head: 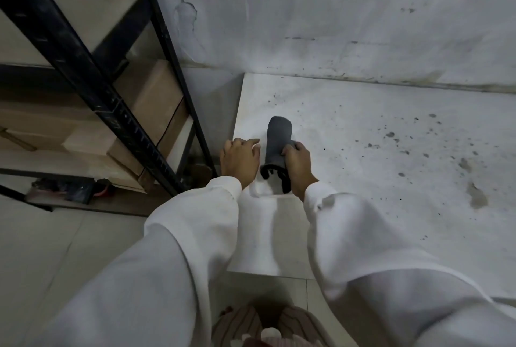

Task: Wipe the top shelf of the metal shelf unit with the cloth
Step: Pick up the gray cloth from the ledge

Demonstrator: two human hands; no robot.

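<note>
A dark grey cloth (277, 140) lies on a white, dust-speckled surface (363, 151), its frayed dark end near me. My right hand (297, 161) grips the cloth's right edge with curled fingers. My left hand (240, 158) rests just left of the cloth, fingers stretched toward it, touching the white surface. The black metal shelf unit (92, 78) stands at the left; its upright posts run diagonally through the view. The top shelf is not visible.
Cardboard boxes (150, 101) fill a lower shelf of the unit. Dark and red items (69, 189) sit on the bottom shelf. A scuffed white wall (335, 11) is behind the surface. Tiled floor (55, 249) lies below left; slippered feet (268, 327) show at the bottom.
</note>
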